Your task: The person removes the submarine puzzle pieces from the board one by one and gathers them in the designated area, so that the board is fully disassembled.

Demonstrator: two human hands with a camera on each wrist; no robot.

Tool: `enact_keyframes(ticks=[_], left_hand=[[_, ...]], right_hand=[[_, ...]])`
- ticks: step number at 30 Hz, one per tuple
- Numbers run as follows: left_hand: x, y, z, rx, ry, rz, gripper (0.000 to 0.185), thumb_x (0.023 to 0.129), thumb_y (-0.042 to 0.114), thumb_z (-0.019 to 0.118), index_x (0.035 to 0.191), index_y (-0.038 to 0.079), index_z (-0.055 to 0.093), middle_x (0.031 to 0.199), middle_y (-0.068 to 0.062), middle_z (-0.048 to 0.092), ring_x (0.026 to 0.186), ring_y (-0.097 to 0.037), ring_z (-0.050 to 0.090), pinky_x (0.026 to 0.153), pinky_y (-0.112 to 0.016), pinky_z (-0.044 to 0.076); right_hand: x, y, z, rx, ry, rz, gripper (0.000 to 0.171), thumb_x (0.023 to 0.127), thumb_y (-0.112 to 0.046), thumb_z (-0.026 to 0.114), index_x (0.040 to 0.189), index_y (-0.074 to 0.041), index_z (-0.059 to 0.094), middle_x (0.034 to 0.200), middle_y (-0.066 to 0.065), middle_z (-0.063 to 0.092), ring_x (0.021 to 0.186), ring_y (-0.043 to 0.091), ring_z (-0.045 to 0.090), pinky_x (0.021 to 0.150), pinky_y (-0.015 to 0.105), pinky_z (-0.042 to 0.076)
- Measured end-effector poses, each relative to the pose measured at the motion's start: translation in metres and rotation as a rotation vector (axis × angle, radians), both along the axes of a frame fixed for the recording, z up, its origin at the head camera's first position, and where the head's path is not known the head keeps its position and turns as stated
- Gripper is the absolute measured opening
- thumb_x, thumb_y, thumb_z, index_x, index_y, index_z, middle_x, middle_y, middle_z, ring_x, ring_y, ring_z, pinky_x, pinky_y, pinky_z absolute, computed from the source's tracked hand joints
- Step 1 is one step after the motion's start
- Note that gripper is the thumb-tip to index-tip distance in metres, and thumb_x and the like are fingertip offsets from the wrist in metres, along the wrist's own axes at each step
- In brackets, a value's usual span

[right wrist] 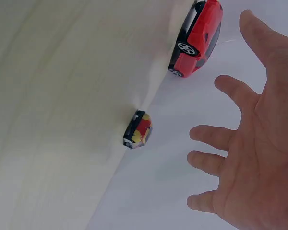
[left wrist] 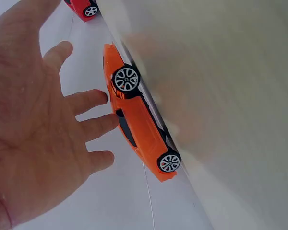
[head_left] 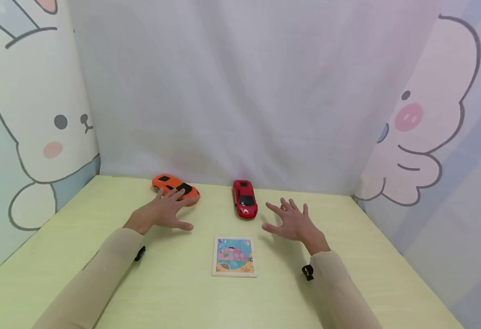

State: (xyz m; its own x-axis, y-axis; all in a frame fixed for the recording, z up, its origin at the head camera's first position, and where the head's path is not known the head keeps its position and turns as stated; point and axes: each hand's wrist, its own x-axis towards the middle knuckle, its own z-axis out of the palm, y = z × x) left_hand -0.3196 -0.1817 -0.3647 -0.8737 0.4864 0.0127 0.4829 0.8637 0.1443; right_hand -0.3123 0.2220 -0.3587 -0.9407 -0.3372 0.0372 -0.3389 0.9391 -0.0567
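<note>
Two hands hover over the pale table (head_left: 158,297) with fingers spread and relaxed, gripping nothing. At the far left, the left hand (head_left: 164,214) reaches over the near side of the orange car (head_left: 174,183), which stands on its wheels, aslant; whether a fingertip touches it I cannot tell. The red car (head_left: 245,199) stands upright at the far middle, between the hands and apart from both. Right of it, the right hand (head_left: 291,224) largely hides a small vehicle (right wrist: 138,129) in the head view; the right wrist view shows it clear of the fingers.

To take hold of the orange car well, the left thumb should probably come to one flank and the fingers to the other, low on the body, since the sloping roof looks slippery. The small vehicle seems better suited to a fingertip pinch.

No box or bowl is visible. Nearer, in the middle, lies a picture board (head_left: 234,256) with a pale rim (head_left: 234,275) around a printed scene; whether it holds loose pieces is unclear.
</note>
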Motion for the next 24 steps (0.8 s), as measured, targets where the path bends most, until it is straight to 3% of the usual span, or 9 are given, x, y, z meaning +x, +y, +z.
enact_keyframes(ticks=[13, 20, 24], left_hand=[[0.010, 0.012, 0.009, -0.026, -0.008, -0.058, 0.090, 0.082, 0.067, 0.069, 0.153, 0.019, 0.040, 0.148, -0.027, 0.042, 0.136, -0.045, 0.040, 0.112, -0.067, 0.018], [0.009, 0.016, 0.010, -0.073, -0.032, -0.060, 0.087, 0.083, 0.066, 0.069, 0.151, 0.018, 0.043, 0.149, -0.025, 0.042, 0.138, -0.046, 0.038, 0.113, -0.066, 0.017], [0.009, 0.018, 0.010, -0.090, -0.034, -0.063, 0.085, 0.083, 0.066, 0.069, 0.150, 0.019, 0.045, 0.151, -0.025, 0.040, 0.140, -0.047, 0.034, 0.115, -0.065, 0.014]], right_hand=[[0.005, -0.020, 0.004, -0.016, -0.151, 0.082, 0.070, 0.089, -0.058, 0.065, 0.148, -0.023, 0.050, 0.156, 0.022, 0.036, 0.144, 0.043, 0.030, 0.114, 0.067, 0.014], [0.002, -0.035, 0.008, -0.030, -0.200, 0.141, 0.059, 0.091, -0.044, 0.072, 0.142, -0.019, 0.057, 0.150, 0.017, 0.047, 0.135, 0.036, 0.046, 0.106, 0.056, 0.041], [0.001, -0.044, 0.010, -0.056, -0.220, 0.172, 0.055, 0.092, -0.038, 0.073, 0.139, -0.016, 0.059, 0.145, 0.012, 0.052, 0.133, 0.032, 0.048, 0.107, 0.051, 0.042]])
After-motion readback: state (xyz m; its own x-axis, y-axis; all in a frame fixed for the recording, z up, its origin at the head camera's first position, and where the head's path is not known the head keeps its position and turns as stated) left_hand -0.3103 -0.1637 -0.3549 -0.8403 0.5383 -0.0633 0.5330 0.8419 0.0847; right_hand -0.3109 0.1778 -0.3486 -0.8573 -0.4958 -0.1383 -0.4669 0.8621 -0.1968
